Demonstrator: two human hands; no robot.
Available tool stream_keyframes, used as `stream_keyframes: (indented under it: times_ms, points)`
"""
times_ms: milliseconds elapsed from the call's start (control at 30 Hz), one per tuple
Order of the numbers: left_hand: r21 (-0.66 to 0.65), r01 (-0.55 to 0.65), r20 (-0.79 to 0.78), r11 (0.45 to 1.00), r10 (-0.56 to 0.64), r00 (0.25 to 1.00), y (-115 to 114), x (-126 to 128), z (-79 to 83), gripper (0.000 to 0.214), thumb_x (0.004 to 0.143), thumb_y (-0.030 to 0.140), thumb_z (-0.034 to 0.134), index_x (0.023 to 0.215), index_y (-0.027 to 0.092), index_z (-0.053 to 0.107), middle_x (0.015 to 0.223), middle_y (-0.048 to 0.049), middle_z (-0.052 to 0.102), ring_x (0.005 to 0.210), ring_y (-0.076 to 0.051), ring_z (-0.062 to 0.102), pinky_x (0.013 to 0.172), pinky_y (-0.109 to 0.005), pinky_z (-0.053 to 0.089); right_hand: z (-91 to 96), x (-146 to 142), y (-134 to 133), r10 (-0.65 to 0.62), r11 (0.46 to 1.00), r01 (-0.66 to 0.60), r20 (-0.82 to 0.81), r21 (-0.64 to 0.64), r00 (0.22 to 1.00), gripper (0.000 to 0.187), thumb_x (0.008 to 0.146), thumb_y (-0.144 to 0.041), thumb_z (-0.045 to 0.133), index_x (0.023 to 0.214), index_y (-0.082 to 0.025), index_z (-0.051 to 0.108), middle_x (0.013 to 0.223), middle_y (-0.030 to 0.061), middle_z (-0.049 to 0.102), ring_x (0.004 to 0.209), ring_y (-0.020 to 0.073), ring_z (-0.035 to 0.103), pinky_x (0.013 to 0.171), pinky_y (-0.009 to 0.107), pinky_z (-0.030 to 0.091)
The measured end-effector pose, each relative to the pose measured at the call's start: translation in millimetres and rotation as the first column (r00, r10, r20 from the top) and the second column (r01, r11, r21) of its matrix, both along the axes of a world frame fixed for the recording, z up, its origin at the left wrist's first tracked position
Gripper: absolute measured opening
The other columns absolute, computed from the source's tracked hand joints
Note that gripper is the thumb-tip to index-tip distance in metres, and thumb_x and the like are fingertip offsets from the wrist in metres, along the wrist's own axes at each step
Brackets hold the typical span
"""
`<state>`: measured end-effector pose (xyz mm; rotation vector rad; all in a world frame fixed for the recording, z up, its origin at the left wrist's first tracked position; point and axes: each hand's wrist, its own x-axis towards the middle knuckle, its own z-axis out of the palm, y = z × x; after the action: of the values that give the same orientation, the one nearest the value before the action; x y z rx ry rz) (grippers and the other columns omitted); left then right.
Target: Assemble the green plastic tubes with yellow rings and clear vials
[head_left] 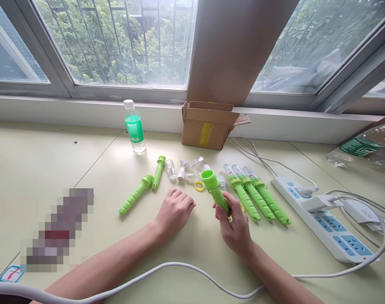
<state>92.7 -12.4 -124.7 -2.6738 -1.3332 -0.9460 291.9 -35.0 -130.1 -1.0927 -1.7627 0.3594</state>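
My right hand (235, 228) is closed round a green ribbed plastic handle (215, 188), held upright with its open cup end toward me. My left hand (175, 210) rests on the pale table with its fingers curled loosely, holding nothing, just short of a yellow ring (199, 186). Several small clear plastic vials and caps (185, 169) lie beyond the hands. Two more green handles (136, 195) (158, 171) lie to the left. Three assembled green handles with clear tops (254, 192) lie side by side to the right.
A water bottle with a green label (134, 126) and an open cardboard box (207, 123) stand near the window sill. A white power strip (321, 219) with plugs lies at the right, and a white cable (179, 266) crosses the near table. A second bottle (361, 145) lies far right.
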Motion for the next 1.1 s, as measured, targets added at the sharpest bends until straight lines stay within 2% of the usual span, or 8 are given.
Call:
stream_keyframes:
  times_ms: [200, 367, 467, 567, 700, 833, 967, 1100]
  points:
    - [0.017, -0.017, 0.070, 1.000, 0.016, 0.997, -1.4, -0.2, -1.6, 0.019, 0.096, 0.018, 0.042, 0.085, 0.017, 0.058, 0.069, -0.0019, 0.064, 0.062, -0.015, 0.055, 0.066, -0.030, 0.045, 0.4, 0.0, 0.0, 0.005, 1.000, -0.005, 0.003, 0.002, 1.000, 0.034, 0.094, -0.018, 0.048, 0.127, -0.021, 0.045, 0.082, 0.0032, 0.060, 0.058, 0.0131, 0.052, 0.052, 0.027, 0.045]
    - [-0.071, -0.003, -0.024, 0.997, 0.001, 1.000, -2.0, -0.6, 1.9, 0.018, 0.086, 0.035, 0.062, 0.087, 0.017, 0.060, 0.078, -0.0051, 0.066, 0.071, -0.020, 0.059, 0.065, -0.033, 0.047, 0.7, -0.1, -0.1, -0.008, 1.000, 0.008, 0.009, 0.002, 1.000, 0.034, 0.094, -0.019, 0.048, 0.127, -0.021, 0.045, 0.082, 0.0028, 0.060, 0.058, 0.0131, 0.052, 0.053, 0.027, 0.045]
    - [-0.071, 0.045, -0.052, 0.996, -0.049, 0.997, -1.5, -1.8, 2.0, 0.009, 0.088, 0.026, 0.059, 0.085, 0.018, 0.060, 0.078, -0.0045, 0.067, 0.074, -0.021, 0.061, 0.067, -0.033, 0.048, 0.6, 0.0, -0.1, -0.008, 1.000, 0.008, 0.009, 0.005, 1.000, 0.034, 0.094, -0.019, 0.048, 0.127, -0.021, 0.045, 0.082, 0.0029, 0.060, 0.058, 0.0133, 0.053, 0.053, 0.027, 0.046]
    - [-0.051, 0.076, 0.050, 0.996, -0.074, 0.996, -1.1, -2.6, -0.9, 0.013, 0.093, 0.014, 0.046, 0.092, 0.017, 0.059, 0.077, -0.0029, 0.067, 0.071, -0.017, 0.061, 0.066, -0.030, 0.048, 0.6, 0.2, -0.1, -0.010, 1.000, 0.010, 0.011, 0.005, 1.000, 0.034, 0.094, -0.019, 0.048, 0.127, -0.021, 0.045, 0.083, 0.0032, 0.060, 0.058, 0.0134, 0.053, 0.053, 0.027, 0.046]
    - [-0.077, 0.077, 0.237, 0.994, -0.057, 0.970, -0.9, -2.6, -5.1, 0.008, 0.094, 0.020, 0.050, 0.095, 0.016, 0.057, 0.083, -0.0037, 0.070, 0.074, -0.016, 0.065, 0.069, -0.028, 0.050, 1.0, 0.4, -0.2, -0.011, 1.000, 0.011, 0.018, 0.008, 1.000, 0.033, 0.094, -0.019, 0.048, 0.126, -0.021, 0.046, 0.081, 0.0029, 0.060, 0.057, 0.0132, 0.052, 0.052, 0.027, 0.044]
    - [-0.111, 0.086, 0.249, 0.990, -0.056, 0.967, -0.2, -3.2, -6.6, 0.011, 0.094, 0.022, 0.052, 0.086, 0.017, 0.059, 0.079, -0.0022, 0.070, 0.072, -0.015, 0.065, 0.068, -0.027, 0.050, 1.2, 0.5, -0.3, -0.006, 1.000, 0.006, 0.018, 0.011, 1.000, 0.034, 0.094, -0.019, 0.048, 0.127, -0.021, 0.045, 0.081, 0.0031, 0.059, 0.058, 0.0132, 0.052, 0.053, 0.027, 0.045]
    - [-0.126, 0.017, 0.175, 0.992, 0.005, 0.985, 1.4, -3.3, -5.4, 0.016, 0.094, 0.023, 0.051, 0.081, 0.018, 0.060, 0.081, -0.0031, 0.069, 0.075, -0.017, 0.063, 0.069, -0.029, 0.050, 1.0, 0.4, 0.3, -0.005, 1.000, 0.005, 0.014, 0.008, 1.000, 0.034, 0.094, -0.018, 0.048, 0.127, -0.021, 0.045, 0.082, 0.0031, 0.059, 0.058, 0.0131, 0.052, 0.052, 0.027, 0.045]
    - [-0.156, -0.114, 0.054, 0.981, 0.124, 0.991, 2.9, -1.7, -2.2, 0.016, 0.087, 0.031, 0.061, 0.095, 0.017, 0.061, 0.096, -0.0077, 0.067, 0.089, -0.023, 0.062, 0.077, -0.037, 0.051, 1.3, -0.1, 0.7, 0.000, 1.000, 0.000, 0.007, 0.010, 1.000, 0.034, 0.094, -0.018, 0.048, 0.127, -0.021, 0.045, 0.082, 0.0029, 0.059, 0.057, 0.0129, 0.052, 0.052, 0.026, 0.045]
